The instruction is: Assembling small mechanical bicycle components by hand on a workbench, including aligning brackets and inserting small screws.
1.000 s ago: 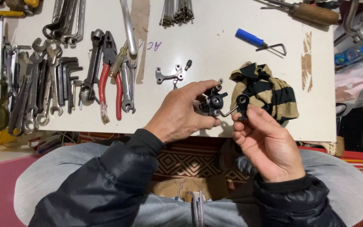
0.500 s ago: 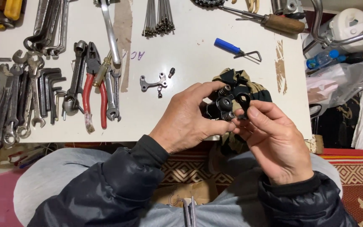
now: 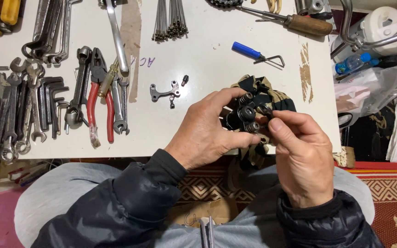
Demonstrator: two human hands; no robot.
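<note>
Both hands meet over the near edge of the white surface, working on a small black metal assembly with springs and bolt heads on it. The left hand is closed round it from the left, thumb beneath and fingers curled over the top, so it is clamped on the part and holds it just above a striped cloth that hangs over the edge. The right hand has thumb and forefinger pinched together at the part's right side, on what looks like a small bolt or nut; the piece itself is too small and too covered to name for certain.

By the look of it, the step in hand is fitting or turning a small fastener on the assembly by finger. The next move would call for a steady left grip while the right fingertips twist, keeping the tiny piece square to its hole so it does not slip into the lap below.

On the surface just beyond the hands lie a flat grey bracket and a loose dark screw, apart from each other. Farther back rests a blue-handled tool, and to the left red-handled pliers beside a row of spanners.
</note>
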